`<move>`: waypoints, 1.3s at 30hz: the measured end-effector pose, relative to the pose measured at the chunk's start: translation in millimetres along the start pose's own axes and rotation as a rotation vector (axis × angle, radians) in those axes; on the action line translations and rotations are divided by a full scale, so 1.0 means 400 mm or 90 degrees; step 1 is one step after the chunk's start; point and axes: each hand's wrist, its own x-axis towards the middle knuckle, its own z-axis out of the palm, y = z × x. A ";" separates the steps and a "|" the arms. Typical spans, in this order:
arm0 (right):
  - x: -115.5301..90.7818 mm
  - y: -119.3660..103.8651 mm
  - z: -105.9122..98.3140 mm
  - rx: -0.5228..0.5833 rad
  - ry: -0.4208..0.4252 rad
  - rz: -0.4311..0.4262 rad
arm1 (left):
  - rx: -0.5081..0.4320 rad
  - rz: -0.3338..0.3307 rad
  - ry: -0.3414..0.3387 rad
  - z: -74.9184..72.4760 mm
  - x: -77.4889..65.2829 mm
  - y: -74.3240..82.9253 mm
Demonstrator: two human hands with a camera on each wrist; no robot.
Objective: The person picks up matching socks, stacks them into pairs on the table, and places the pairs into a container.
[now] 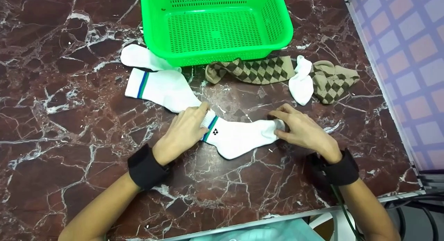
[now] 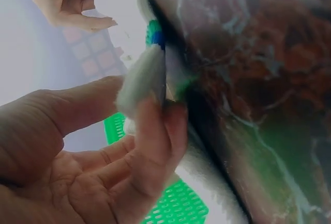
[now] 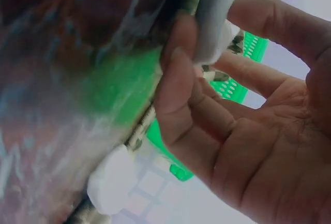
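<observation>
A white crew sock [image 1: 239,137] with a blue and green striped cuff and a small black logo lies lengthwise in front of the person. My left hand [image 1: 184,130] pinches its cuff between thumb and fingers; the left wrist view shows the folded cuff edge [image 2: 142,81] there. At the other end, my right hand [image 1: 301,130] holds the greyish toe [image 3: 212,25], thumb on the near side and fingers behind. A matching white striped sock [image 1: 166,90] lies just beyond the left hand, partly overlapped by it in the head view.
A green plastic basket [image 1: 222,56] stands at the back of the marbled table [image 1: 52,147]. Before it lie a plain white sock [image 1: 140,57], a brown argyle sock [image 1: 262,71], a small white sock [image 1: 301,83] and a crumpled argyle sock [image 1: 331,85]. A checkered panel [image 1: 409,60] borders the right side.
</observation>
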 end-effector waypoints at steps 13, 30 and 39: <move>0.015 -0.023 0.001 0.023 0.063 -0.034 | 0.138 -0.015 0.062 -0.008 -0.011 0.020; 0.026 -0.040 0.020 -0.016 0.005 -0.043 | 0.135 -0.021 0.013 0.002 -0.024 0.003; 0.044 -0.060 -0.011 -0.020 -0.033 -0.028 | 0.089 -0.095 -0.014 -0.080 -0.020 -0.033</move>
